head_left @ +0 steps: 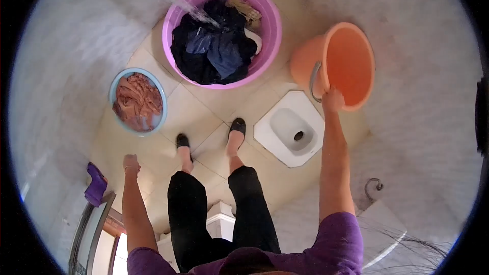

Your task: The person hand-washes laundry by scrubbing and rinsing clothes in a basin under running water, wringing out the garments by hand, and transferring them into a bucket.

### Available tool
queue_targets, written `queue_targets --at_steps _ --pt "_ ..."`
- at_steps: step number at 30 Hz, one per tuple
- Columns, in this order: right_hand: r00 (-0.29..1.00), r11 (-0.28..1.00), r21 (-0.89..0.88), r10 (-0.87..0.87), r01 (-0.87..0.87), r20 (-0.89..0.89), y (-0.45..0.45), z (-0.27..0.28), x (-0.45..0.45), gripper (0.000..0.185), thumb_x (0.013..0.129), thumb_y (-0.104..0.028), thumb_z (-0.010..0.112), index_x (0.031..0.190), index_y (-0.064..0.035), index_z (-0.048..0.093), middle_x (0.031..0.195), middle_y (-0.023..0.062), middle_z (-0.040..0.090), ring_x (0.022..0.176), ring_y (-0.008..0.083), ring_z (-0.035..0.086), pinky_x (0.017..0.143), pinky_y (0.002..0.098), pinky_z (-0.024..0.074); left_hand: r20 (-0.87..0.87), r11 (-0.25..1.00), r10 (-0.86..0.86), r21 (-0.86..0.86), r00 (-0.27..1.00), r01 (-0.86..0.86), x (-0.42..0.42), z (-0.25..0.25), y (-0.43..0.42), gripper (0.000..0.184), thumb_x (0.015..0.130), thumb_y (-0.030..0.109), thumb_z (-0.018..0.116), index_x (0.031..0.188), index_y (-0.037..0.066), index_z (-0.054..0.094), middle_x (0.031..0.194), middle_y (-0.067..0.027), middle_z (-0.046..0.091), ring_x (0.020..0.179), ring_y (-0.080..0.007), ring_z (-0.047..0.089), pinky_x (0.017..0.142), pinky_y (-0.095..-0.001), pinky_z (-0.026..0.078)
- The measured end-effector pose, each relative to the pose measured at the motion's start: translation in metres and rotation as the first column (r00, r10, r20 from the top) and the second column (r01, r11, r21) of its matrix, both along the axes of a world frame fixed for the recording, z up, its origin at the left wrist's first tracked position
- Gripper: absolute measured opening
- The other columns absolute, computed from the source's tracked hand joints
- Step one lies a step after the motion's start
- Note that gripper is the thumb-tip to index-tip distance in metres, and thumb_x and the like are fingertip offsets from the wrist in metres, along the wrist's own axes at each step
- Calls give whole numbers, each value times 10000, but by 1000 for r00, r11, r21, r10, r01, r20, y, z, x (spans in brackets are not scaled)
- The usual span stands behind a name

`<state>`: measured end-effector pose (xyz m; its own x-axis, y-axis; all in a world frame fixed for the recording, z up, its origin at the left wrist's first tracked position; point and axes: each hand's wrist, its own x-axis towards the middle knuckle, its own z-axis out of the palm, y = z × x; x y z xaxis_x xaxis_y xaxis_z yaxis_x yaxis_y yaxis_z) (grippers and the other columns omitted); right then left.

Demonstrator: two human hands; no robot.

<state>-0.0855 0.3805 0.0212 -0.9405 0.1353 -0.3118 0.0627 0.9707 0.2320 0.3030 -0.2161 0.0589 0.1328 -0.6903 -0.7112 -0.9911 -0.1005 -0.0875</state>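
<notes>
From the view's centre, the left hand (131, 164), nearest, was curled toward eight o'clock, with nothing visible in it. Past the squat toilet (291, 128) at three, the right hand (333, 100) grasped the near rim of the orange bucket (307, 60) at two. Handling the bucket seemed the step in hand; shifting it would call for a firm hold. Farther, near twelve, water (196, 12) streamed into the pink washtub (273, 25); its source was hard to make out, as was the right thumb.

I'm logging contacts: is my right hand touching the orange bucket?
Touching: the head view shows the right hand closed on the orange bucket at its rim.
</notes>
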Motion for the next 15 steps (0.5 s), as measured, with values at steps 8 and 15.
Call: queue_targets --at_steps 8,15 --pt "977 989 118 -60 86 -207 -48 -35 -16 406 708 -376 596 984 -90 510 935 157 553 892 298 542 723 414 447 -81 970 -241 -62 967 236 0 -16 -88 261 800 268 479 829 17 544 705 -130 540 587 -219 547 461 -323 423" --pt "885 676 -662 -464 324 -40 -172 -42 140 224 791 -175 530 922 5 557 879 133 586 839 275 547 760 342 417 -600 988 -106 23 793 150 -17 -121 -244 535 855 411 378 1167 -20 438 1174 -150 479 1107 -256 422 932 -323 301"
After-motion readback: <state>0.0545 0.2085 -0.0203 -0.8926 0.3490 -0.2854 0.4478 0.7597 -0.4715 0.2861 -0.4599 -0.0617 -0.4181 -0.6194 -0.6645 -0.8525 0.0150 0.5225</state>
